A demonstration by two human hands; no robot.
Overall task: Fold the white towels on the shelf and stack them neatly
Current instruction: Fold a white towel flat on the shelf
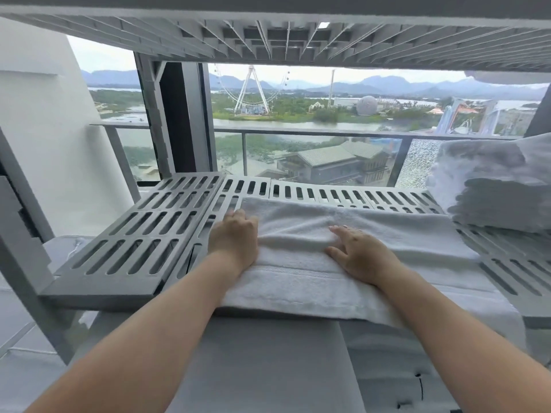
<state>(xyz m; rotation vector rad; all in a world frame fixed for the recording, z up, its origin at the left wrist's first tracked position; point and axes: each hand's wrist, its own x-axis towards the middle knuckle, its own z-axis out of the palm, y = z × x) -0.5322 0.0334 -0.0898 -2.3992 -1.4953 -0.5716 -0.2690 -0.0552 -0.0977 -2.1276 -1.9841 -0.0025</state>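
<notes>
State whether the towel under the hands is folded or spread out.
Folded: the towel lies in overlapping layers, with a stepped edge across its front.

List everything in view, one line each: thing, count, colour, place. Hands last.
towel: one, white, flat across the middle of the shelf, under both hands
towel stack: one pile, white, right end of the shelf; number of towels unclear
shelf: one, grey, slotted, in front of the person
upper shelf: one, grey, overhead
railing: one, dark with glass panels, behind the shelf
Ferris wheel: one, white, far outside, left of centre
left hand: one, rests on the towel's left end, fingers blurred
right hand: one, flat on the towel's middle, fingers straight
</notes>
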